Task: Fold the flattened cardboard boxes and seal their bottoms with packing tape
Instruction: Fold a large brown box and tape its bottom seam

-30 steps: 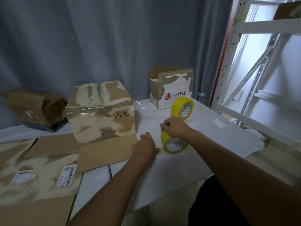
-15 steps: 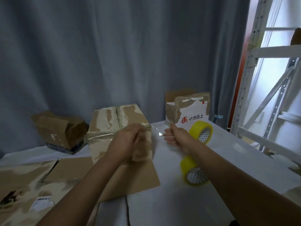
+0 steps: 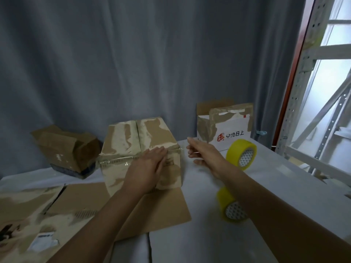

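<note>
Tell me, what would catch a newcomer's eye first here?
Probably the two yellow tape rolls at the right: one stands on edge near the white printed box, the other lies nearer the camera, partly behind the right forearm. Next, the middle: the left hand lies flat on the front of a worn brown box with clear tape across it, while the right hand hovers open beside it.
</note>
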